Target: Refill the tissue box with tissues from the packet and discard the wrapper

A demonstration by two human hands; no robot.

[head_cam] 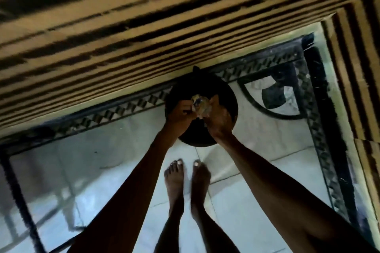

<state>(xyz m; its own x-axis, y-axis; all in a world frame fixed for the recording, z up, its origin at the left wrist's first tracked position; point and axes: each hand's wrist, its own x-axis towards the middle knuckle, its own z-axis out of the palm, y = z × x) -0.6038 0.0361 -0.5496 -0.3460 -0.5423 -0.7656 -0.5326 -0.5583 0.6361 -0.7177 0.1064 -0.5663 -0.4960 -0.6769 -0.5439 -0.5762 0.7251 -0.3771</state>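
Note:
A crumpled clear plastic wrapper [200,106] is bunched between both of my hands, held above a round black bin [231,96] that stands on the floor. My left hand [181,114] grips the wrapper's left side with closed fingers. My right hand [218,120] holds its right side from above. The bin's inside is dark and I cannot tell what lies in it. No tissue box or tissues are in view.
The bin stands against a tan wall or furniture panel with dark stripes [144,37]. Another striped panel [353,72] runs down the right. The floor [102,160] is pale tile with a black patterned border. My bare feet [187,178] stand just behind the bin.

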